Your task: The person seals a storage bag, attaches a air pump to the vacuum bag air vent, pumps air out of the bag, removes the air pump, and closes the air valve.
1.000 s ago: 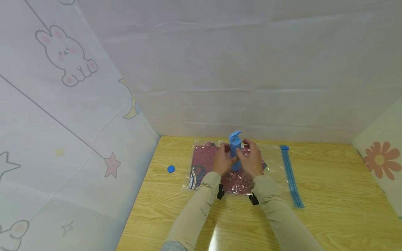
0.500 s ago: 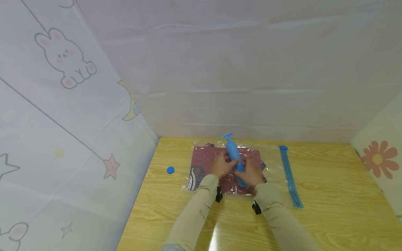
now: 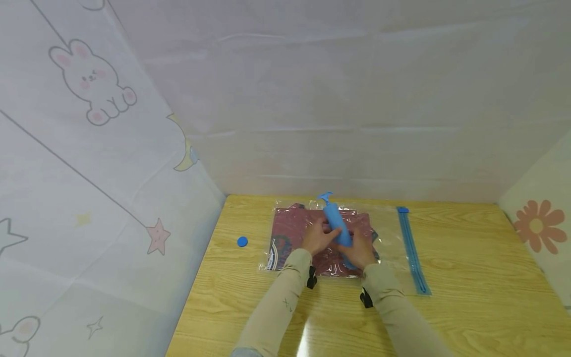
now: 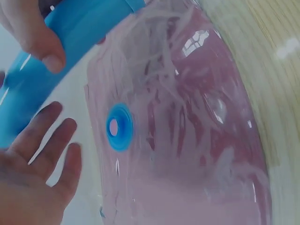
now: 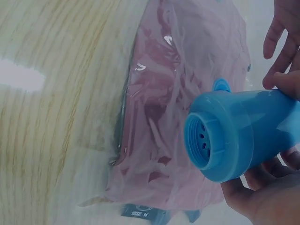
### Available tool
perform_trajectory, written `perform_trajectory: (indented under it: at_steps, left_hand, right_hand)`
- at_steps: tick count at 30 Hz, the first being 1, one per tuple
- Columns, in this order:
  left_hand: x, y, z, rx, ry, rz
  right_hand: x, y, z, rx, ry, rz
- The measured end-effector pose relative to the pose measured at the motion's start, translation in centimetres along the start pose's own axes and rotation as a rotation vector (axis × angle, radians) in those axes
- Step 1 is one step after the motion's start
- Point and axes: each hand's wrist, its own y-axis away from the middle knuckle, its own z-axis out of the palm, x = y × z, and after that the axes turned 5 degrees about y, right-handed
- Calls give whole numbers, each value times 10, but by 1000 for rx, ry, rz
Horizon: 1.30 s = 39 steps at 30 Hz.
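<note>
A blue hand pump (image 3: 337,224) is held over the bagged maroon garment (image 3: 294,229), its T-handle tilted away from me. My right hand (image 3: 360,250) grips it near the lower end. In the right wrist view, the pump's threaded round mouth (image 5: 205,140) faces the camera, showing small holes inside. My left hand (image 3: 317,237) has its thumb against the pump's upper body; several of its fingers (image 4: 68,129) are spread off the barrel. Below the pump, a blue ring valve (image 4: 120,127) sits on the clear vacuum bag (image 4: 211,183).
A round blue cap (image 3: 242,241) lies on the wooden table (image 3: 468,258) left of the bag. The bag's blue zip strip (image 3: 412,250), with a slider (image 3: 403,210) at its far end, runs along the right. A fabric-covered wall (image 3: 357,99) stands behind the table.
The pump has gone from standing nearly upright, its loose-looking top end toward me, to lying tilted with the handle pointing away. My right hand has shifted toward me along it.
</note>
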Motion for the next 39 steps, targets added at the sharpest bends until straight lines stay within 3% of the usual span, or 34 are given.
perform_trajectory:
  at_steps: [4, 9, 11, 15, 19, 22, 30, 39]
  left_hand:
    - [-12, 2, -3, -102, -72, 43]
    - [-48, 3, -6, -116, -390, 118]
    - [-62, 5, -8, -89, -561, 117]
    - [-79, 13, -15, -80, -735, 31]
    - [-87, 21, -23, -46, -721, -67]
    - [-92, 23, -24, -13, -686, -94]
    - [-99, 20, -21, 18, -691, -103]
    - [-102, 21, -23, 10, -661, -114]
  right_hand:
    - [8, 0, -4, -4, 46, 11]
    - [23, 2, -13, -18, 76, 49]
    - [31, 2, -19, -16, 105, 64]
    - [51, 2, -36, 1, 168, 70]
    - [74, 3, -57, 23, 207, 74]
    - [91, 6, -77, 38, 228, 110]
    - [125, 22, -119, 37, 258, 232]
    - [157, 44, -130, 55, 257, 334]
